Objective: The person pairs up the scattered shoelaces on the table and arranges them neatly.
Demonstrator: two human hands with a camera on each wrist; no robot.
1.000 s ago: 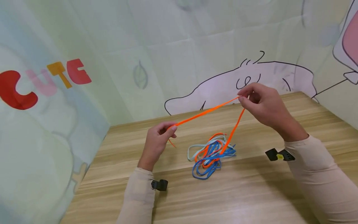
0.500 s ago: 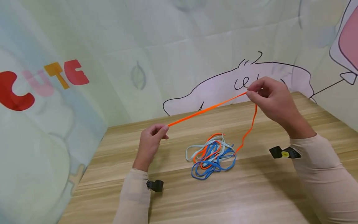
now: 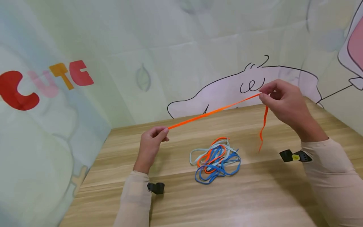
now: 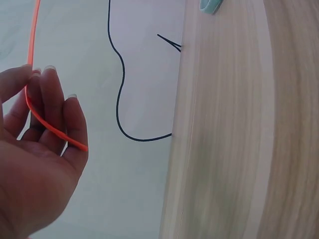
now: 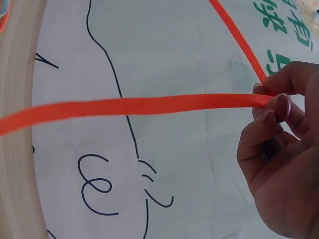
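A flat orange shoelace [image 3: 210,113] is stretched in the air between both hands, sloping up to the right. My left hand [image 3: 151,143] pinches it near one end between thumb and forefinger; in the left wrist view a short tail [image 4: 57,132] lies across the fingers. My right hand [image 3: 286,105], held higher, pinches the shoelace with thumb and forefinger. From it a loose orange length [image 3: 264,126] hangs down over the table. Between and below the hands, a tangled pile of blue, pale-blue and orange shoelaces [image 3: 216,168] lies on the table.
The wood-grain table [image 3: 181,205] ends at a printed cloth backdrop [image 3: 170,75] behind and on the left. A black wrist camera [image 3: 156,188] sits on the left sleeve, and another black camera [image 3: 295,156] on the right sleeve.
My hands have drawn further apart, the right one moving right. The orange shoelace's hanging end has come free of the pile and now dangles. The pile's blue loops have spread to the right.
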